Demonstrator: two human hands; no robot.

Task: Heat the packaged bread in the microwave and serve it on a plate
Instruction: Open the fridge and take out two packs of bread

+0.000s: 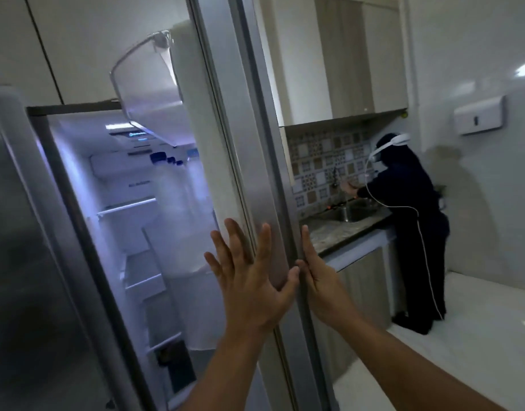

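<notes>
Kitchen: both hands, left (249,280) and right (323,283), flat on upright fridge door (255,161).

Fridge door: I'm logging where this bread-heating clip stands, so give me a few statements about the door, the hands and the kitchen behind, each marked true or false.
1. The fridge door stands open, its interior lit. True.
2. The left hand grips a bread package. False: its fingers are spread flat on the door, holding nothing.
3. The right hand lies with straight fingers along the door's edge. True.
4. The second person stands at a microwave. False: that person stands at the sink.
</notes>
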